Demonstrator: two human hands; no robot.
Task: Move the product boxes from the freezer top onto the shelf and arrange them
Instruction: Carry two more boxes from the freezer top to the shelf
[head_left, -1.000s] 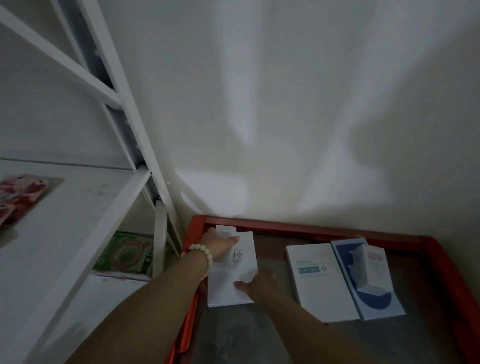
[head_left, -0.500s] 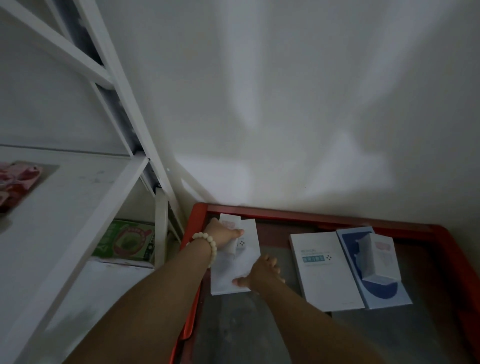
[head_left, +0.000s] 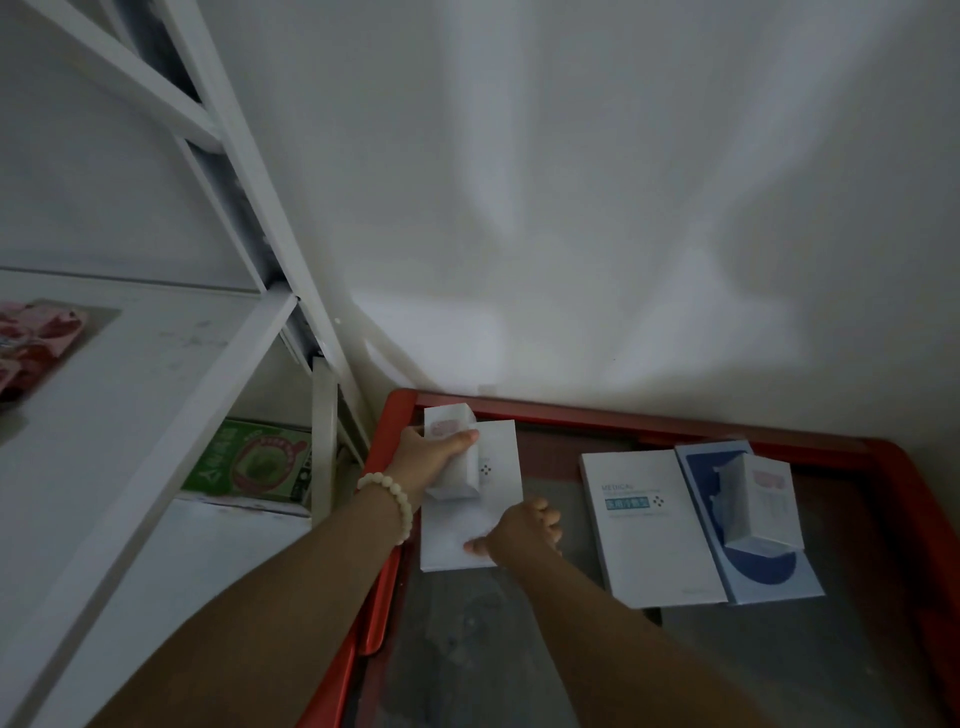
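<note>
Step in hand: pick-up at the far left corner of the freezer top (head_left: 623, 423); no box from this group is on the shelf (head_left: 130, 415) yet.
Left hand (head_left: 426, 457): its fingers and thumb wrap around the small white box (head_left: 450, 417), which has a pink label and sits over the far left part of the flat white box (head_left: 501, 457). Whether it is lifted clear of that box cannot be told.
Right hand (head_left: 524, 530): pinches the near right edge of the flat white box, thumb on top and the other fingers curled at its side.
Remaining boxes: a "MEDICAL" white box (head_left: 644, 525) and a blue flat box (head_left: 701, 467) lie side by side, touching, on the right of the glass surface. A second small white box (head_left: 763, 499) stands on the blue one.
Shelf: a white board to the left of the freezer and higher than its top, with a pink package (head_left: 36, 338) at its left edge. A green carton (head_left: 249, 462) sits on the tier below.
Next move, as judged: raise both held boxes over the red rim, carry them left past the shelf upright (head_left: 244, 171), and set them on bare board to the right of the pink package.
Caution: the flat box is held by one corner only and may sag or swing.
</note>
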